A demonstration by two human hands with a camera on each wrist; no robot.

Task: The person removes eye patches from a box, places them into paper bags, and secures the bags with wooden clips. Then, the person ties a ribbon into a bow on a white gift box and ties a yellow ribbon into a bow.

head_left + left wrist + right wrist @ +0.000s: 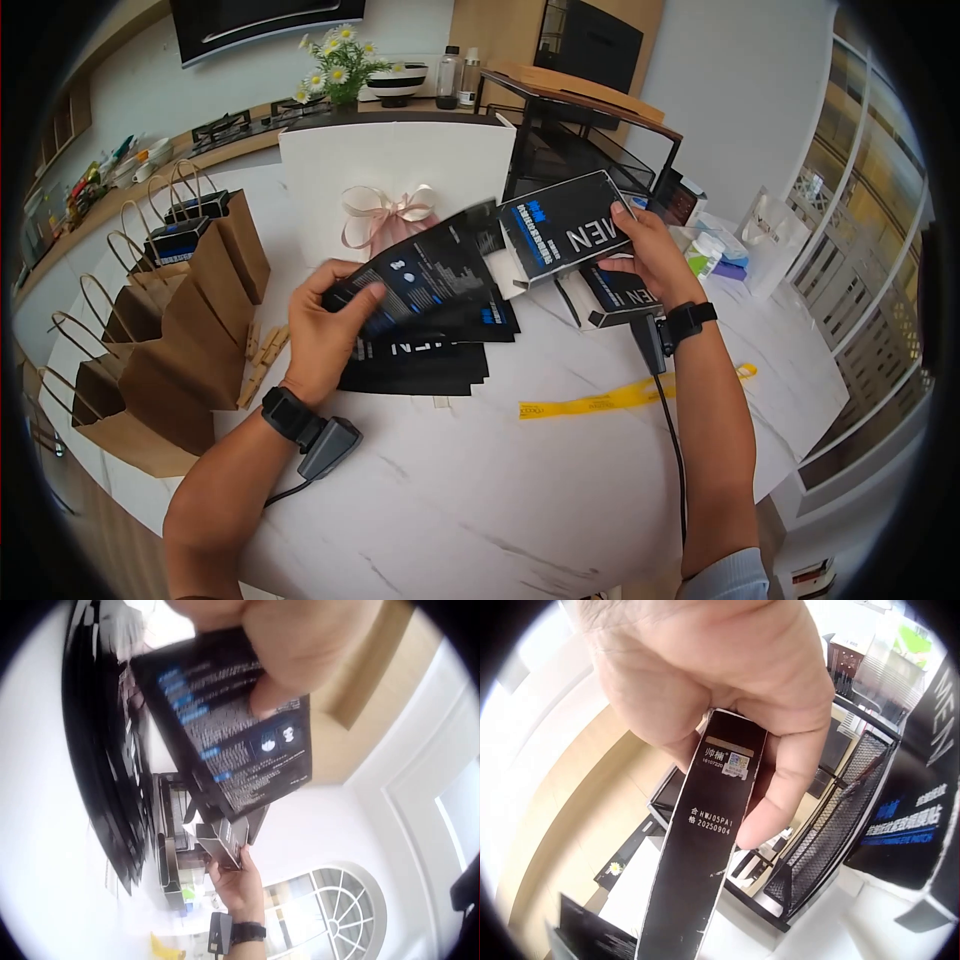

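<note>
My left hand (325, 320) pinches a flat black sachet (425, 270) by its near end, thumb on the printed face. In the left wrist view that sachet (232, 742) shows white text and blue headings. My right hand (655, 255) grips a black box (560, 225) lettered MEN, tilted above the table. The box's left end is open, with a white flap hanging out near the sachet's far end. Its narrow side (697, 825) shows a date and a small code sticker in the right wrist view. Black sachets (415, 370) lie stacked below my left hand; a second MEN box (620, 292) sits under my right.
Brown paper bags (150, 380) line the left side, some with black boxes (180, 240) inside. Wooden clothespins (262, 360) lie beside them. A yellow ribbon (590, 402) lies on the table (450, 500). Behind stand a white box (390, 150) with a pink bow and a black rack (590, 150).
</note>
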